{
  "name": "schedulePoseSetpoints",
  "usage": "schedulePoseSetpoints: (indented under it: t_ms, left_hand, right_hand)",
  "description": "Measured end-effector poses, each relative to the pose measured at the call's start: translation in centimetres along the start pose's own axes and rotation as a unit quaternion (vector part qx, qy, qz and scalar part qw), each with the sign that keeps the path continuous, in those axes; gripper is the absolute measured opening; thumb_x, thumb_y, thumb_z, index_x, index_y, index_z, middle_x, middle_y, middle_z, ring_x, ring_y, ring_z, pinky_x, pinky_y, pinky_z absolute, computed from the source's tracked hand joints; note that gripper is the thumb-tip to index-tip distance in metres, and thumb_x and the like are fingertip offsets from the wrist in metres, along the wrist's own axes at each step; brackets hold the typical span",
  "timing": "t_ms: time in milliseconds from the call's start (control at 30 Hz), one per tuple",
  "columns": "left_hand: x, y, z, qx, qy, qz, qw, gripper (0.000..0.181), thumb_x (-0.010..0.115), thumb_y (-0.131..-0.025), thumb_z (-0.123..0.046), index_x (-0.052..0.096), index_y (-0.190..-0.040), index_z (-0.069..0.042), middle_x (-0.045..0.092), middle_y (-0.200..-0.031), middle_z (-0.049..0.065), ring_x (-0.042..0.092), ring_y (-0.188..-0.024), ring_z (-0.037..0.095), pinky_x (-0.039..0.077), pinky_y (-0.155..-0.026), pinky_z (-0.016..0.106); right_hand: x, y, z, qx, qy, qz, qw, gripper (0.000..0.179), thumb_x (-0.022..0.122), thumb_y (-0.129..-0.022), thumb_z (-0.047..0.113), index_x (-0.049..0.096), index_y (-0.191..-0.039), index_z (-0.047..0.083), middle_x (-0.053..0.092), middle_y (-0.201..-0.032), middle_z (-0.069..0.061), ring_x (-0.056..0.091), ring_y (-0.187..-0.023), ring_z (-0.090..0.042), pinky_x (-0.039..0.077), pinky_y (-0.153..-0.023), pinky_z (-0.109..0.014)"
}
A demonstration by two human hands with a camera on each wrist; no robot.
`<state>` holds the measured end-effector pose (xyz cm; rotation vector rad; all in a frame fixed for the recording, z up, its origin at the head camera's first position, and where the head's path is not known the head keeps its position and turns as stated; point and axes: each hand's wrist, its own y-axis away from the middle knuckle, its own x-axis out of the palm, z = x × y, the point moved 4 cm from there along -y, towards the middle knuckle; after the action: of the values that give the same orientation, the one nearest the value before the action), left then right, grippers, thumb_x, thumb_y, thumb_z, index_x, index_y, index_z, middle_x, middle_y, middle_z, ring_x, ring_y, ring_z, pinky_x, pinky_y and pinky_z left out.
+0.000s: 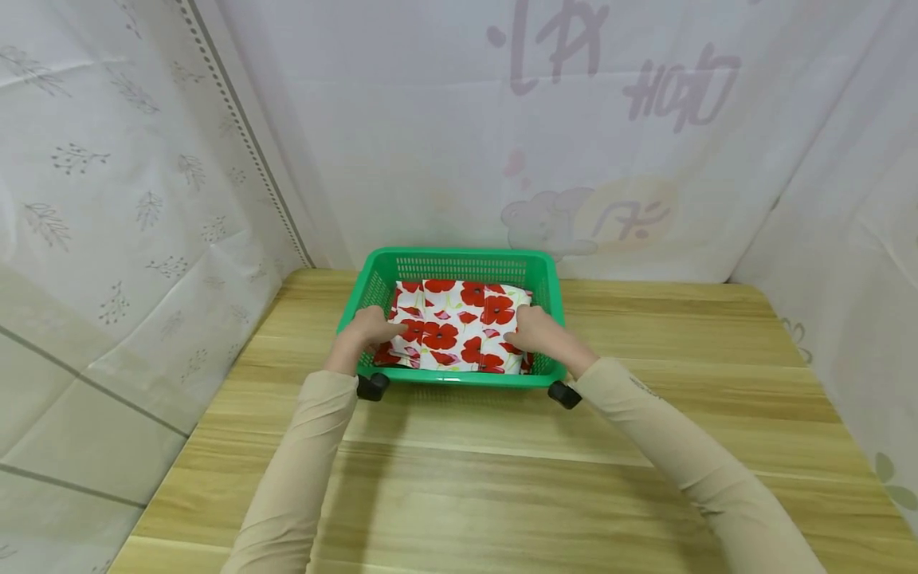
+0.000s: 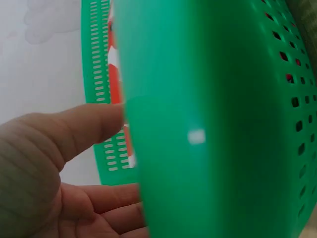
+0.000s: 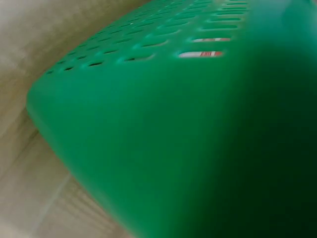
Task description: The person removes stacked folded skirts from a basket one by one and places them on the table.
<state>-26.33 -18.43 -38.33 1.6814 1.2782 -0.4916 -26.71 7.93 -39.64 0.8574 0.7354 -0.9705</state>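
Note:
A folded white cloth with red poppies (image 1: 453,319) lies inside a green plastic basket (image 1: 459,377). My left hand (image 1: 369,327) reaches over the basket's left rim and grips the cloth's left edge, thumb on top. At the opposite edge my right hand (image 1: 539,330) holds the cloth, its thumb also over the top and its fingers hidden down the side. In the left wrist view the basket wall (image 2: 198,173) covers the left fingertips. The right wrist view shows only the basket's outer wall (image 3: 129,124), with the right hand out of sight.
The basket stands at the back of a wood-grain table (image 1: 473,494), close to a pale printed curtain (image 1: 430,159). More curtain hangs along the left and right sides. A black wrist device (image 1: 372,387) and another (image 1: 564,395) sit just before the basket's front corners.

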Motion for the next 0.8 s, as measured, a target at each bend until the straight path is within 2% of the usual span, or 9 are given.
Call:
schedulePoseSetpoints:
  t_ms: [133,233,333,433,500,567,667,733,800]
  left_hand:
    - [-0.1,-0.2,0.3,-0.017,0.048,0.007,0.9987,0.025,0.058,-0.091,-0.021,0.047,-0.085,0.001,0.048,-0.083,0.012,0.057,-0.069,0.023,0.056,-0.067,0.036]
    - [-0.1,-0.4,0.5,-0.030,0.091,0.017,0.9953,0.025,0.059,-0.089,-0.016,0.048,-0.095,0.005,0.050,-0.092,0.016,0.060,-0.072,0.025,0.056,-0.066,0.039]
    - [0.0,-0.7,0.8,-0.037,0.129,0.027,0.9907,0.022,0.060,-0.087,-0.012,0.048,-0.093,0.005,0.051,-0.090,0.015,0.058,-0.068,0.022,0.056,-0.065,0.040]
    - [0.1,-0.9,1.0,-0.042,0.153,0.034,0.9868,0.017,0.060,-0.086,-0.010,0.049,-0.085,0.003,0.052,-0.084,0.012,0.057,-0.066,0.019,0.056,-0.067,0.040]
    - [0.2,-1.1,1.2,-0.045,0.156,0.038,0.9860,0.016,0.061,-0.086,-0.009,0.051,-0.085,0.003,0.053,-0.085,0.012,0.057,-0.069,0.019,0.056,-0.071,0.041]
    - [0.4,-1.8,1.7,-0.045,0.157,0.043,0.9855,0.017,0.062,-0.085,-0.009,0.052,-0.088,0.005,0.054,-0.088,0.014,0.057,-0.073,0.020,0.055,-0.074,0.042]
    - [1.0,-4.6,3.4,-0.043,0.156,0.050,0.9855,0.024,0.065,-0.083,-0.011,0.054,-0.093,0.007,0.055,-0.091,0.016,0.057,-0.074,0.023,0.055,-0.071,0.040]
    - [1.4,-6.4,4.5,-0.045,0.162,0.055,0.9842,0.027,0.069,-0.081,-0.013,0.056,-0.094,0.007,0.054,-0.091,0.016,0.057,-0.073,0.023,0.055,-0.068,0.039]
    - [1.8,-7.7,5.3,-0.046,0.167,0.055,0.9833,0.028,0.070,-0.080,-0.013,0.057,-0.094,0.007,0.055,-0.090,0.016,0.057,-0.071,0.023,0.054,-0.064,0.037]
  right_hand:
    - [0.2,-0.3,0.0,0.001,-0.015,0.016,0.9998,0.049,0.060,-0.090,0.020,0.041,-0.120,-0.013,0.054,-0.070,-0.010,0.050,-0.054,-0.016,0.041,-0.054,-0.025]
    - [0.3,-0.4,-0.2,0.011,-0.037,0.023,0.9990,0.058,0.060,-0.090,0.019,0.034,-0.130,-0.014,0.060,-0.088,-0.017,0.051,-0.057,-0.017,0.043,-0.057,-0.026]
    - [0.4,-0.6,-0.5,0.025,-0.077,0.028,0.9963,0.066,0.060,-0.090,0.018,0.026,-0.138,-0.012,0.054,-0.118,-0.025,0.050,-0.067,-0.017,0.042,-0.060,-0.026]
    - [0.3,-0.6,-0.8,0.050,-0.151,0.035,0.9866,0.070,0.060,-0.090,0.015,0.021,-0.142,-0.010,0.043,-0.133,-0.025,0.045,-0.068,-0.016,0.045,-0.062,-0.028]
    - [0.3,-0.6,-1.0,0.067,-0.206,0.043,0.9753,0.070,0.060,-0.090,0.012,0.020,-0.142,-0.009,0.045,-0.127,-0.024,0.043,-0.065,-0.016,0.048,-0.067,-0.032]
    - [0.2,-0.5,-1.2,0.083,-0.264,0.052,0.9594,0.067,0.059,-0.090,0.010,0.021,-0.142,-0.009,0.048,-0.113,-0.020,0.042,-0.062,-0.016,0.050,-0.074,-0.036]
    - [0.0,-0.5,-1.5,0.104,-0.326,0.059,0.9378,0.063,0.057,-0.091,0.007,0.022,-0.140,-0.009,0.046,-0.090,-0.012,0.043,-0.062,-0.015,0.050,-0.082,-0.039]
    - [0.0,-0.6,-1.6,0.114,-0.345,0.059,0.9298,0.056,0.057,-0.091,0.007,0.026,-0.135,-0.009,0.043,-0.080,-0.008,0.042,-0.062,-0.015,0.051,-0.083,-0.040]
    - [0.0,-0.7,-1.7,0.119,-0.347,0.057,0.9284,0.050,0.057,-0.091,0.007,0.030,-0.131,-0.010,0.041,-0.078,-0.006,0.043,-0.064,-0.016,0.051,-0.083,-0.041]
